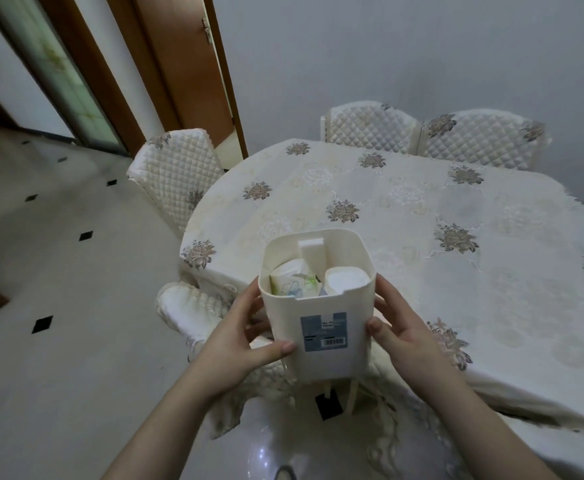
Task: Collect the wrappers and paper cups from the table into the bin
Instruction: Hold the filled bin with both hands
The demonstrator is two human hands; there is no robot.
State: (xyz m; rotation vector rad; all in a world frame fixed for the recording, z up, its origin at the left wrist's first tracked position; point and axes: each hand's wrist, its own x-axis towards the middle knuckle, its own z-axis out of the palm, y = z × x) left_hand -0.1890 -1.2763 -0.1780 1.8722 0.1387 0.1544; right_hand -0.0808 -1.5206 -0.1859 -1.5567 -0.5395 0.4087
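I have the bin point(318, 306) off the floor and in front of the table point(422, 209), my left hand point(238, 334) and right hand point(401, 334) pressed flat against its opposite walls, fingers wrapped round so the smooth sides cannot slip. Inside it a paper cup point(347, 278) and a printed wrapper point(294, 282) lean near the rim, so I keep it upright; the tablecloth beyond the bin looks bare, and I judge the collecting nearly done
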